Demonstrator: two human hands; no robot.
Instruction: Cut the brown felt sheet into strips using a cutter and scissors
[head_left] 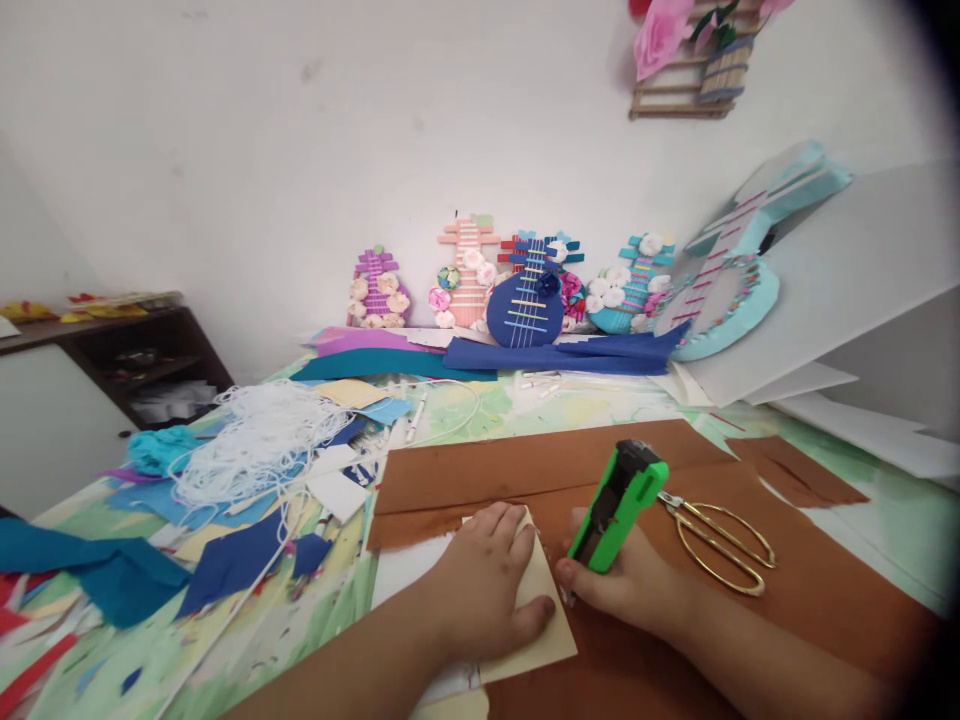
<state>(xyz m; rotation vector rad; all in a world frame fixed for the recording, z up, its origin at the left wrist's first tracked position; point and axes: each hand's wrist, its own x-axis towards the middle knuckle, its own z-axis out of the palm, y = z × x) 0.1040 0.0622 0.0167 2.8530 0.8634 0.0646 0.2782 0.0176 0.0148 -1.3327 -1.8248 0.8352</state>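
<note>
Green plastic cutter [616, 505] clenched in right hand [637, 585], left hand [480, 585] flat, released, pressing cream card [541, 600], brown felt [787, 580].

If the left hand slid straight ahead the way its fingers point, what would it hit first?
Probably nothing solid: the left hand lies flat on a cream card, fingers pointing up-right. Ahead lies only brown paper, then pens farther back. Depth is unclear.

My only view comes from the head camera, looking forward and down across the table [525, 405] toward the wall at 12 o'clock. It sits close above the near edge at 6 o'clock, its corners darkened.
</note>
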